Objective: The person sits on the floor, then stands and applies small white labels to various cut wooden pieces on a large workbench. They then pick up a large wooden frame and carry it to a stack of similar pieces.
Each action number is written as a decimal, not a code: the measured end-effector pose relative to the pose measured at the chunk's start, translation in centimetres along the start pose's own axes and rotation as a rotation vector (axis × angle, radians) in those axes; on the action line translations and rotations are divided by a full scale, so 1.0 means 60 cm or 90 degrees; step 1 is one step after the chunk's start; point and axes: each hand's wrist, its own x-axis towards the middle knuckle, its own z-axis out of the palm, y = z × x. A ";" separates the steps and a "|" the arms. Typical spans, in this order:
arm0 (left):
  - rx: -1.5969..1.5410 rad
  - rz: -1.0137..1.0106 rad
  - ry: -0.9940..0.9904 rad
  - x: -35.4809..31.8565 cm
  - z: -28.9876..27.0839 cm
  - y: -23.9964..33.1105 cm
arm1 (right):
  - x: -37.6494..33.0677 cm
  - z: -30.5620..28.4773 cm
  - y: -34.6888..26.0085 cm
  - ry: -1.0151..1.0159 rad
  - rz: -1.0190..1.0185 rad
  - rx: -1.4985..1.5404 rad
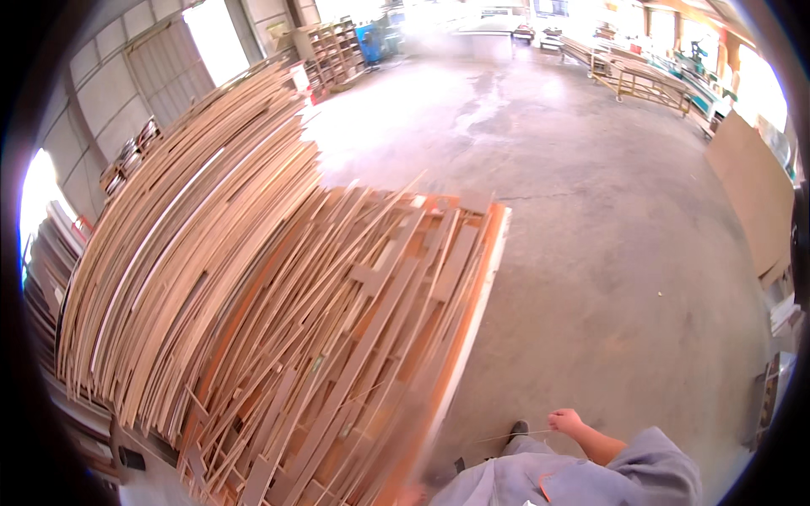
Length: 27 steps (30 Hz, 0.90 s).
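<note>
My right hand (567,420) is out to the right of my body, above the concrete floor, with its fingers curled closed. A thin pale strip (498,438) runs leftward from it, passing in front of my dark shoe (518,429). Whether it is wood or cord is too fine to tell. At the lower edge, my left hand (411,494) shows only as a blurred patch beside the near end of a pile of narrow wooden strips and boards (363,337). Its fingers cannot be made out. The pile lies on an orange-brown panel with a pale right edge (481,329).
To the left rises a taller stack of long wooden strips (194,219). Concrete floor (607,253) stretches along the right. A large brown sheet (751,190) leans at the far right. Workbenches (641,80) and a shelf unit (331,55) stand further back.
</note>
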 end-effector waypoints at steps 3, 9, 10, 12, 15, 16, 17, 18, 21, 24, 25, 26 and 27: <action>0.530 0.681 0.057 0.060 0.088 0.088 | 0.014 -0.162 0.027 0.128 -0.025 0.021; 0.293 0.306 -0.049 0.102 0.164 0.577 | 0.039 -0.397 0.083 0.305 0.089 0.174; 0.261 0.298 -0.025 0.113 0.180 0.657 | 0.055 -0.420 0.096 0.313 0.094 0.188; 0.217 0.238 0.017 0.126 0.209 0.754 | 0.089 -0.446 0.107 0.312 0.117 0.211; 0.251 0.160 -0.010 0.178 0.255 0.818 | 0.128 -0.462 -0.002 0.285 0.140 0.196; 0.290 0.131 -0.026 0.193 0.274 0.850 | 0.153 -0.472 -0.017 0.249 0.113 0.203; 0.341 0.141 -0.025 0.223 0.292 0.868 | 0.187 -0.488 -0.022 0.209 0.084 0.207; 0.389 0.144 -0.026 0.249 0.314 0.870 | 0.218 -0.511 -0.017 0.203 0.000 0.108; 0.451 0.194 -0.100 0.291 0.369 1.002 | 0.293 -0.593 -0.034 0.209 -0.148 -0.112; 0.468 0.251 -0.119 0.317 0.414 1.194 | 0.363 -0.686 -0.135 0.191 -0.008 -0.018; 0.491 0.254 -0.121 0.319 0.423 1.260 | 0.386 -0.714 -0.178 0.186 0.035 0.023; 0.464 0.275 -0.089 0.331 0.432 1.317 | 0.408 -0.739 -0.212 0.180 0.057 0.048; 0.450 0.319 -0.094 0.383 0.462 1.394 | 0.409 -0.758 -0.242 0.214 0.091 0.081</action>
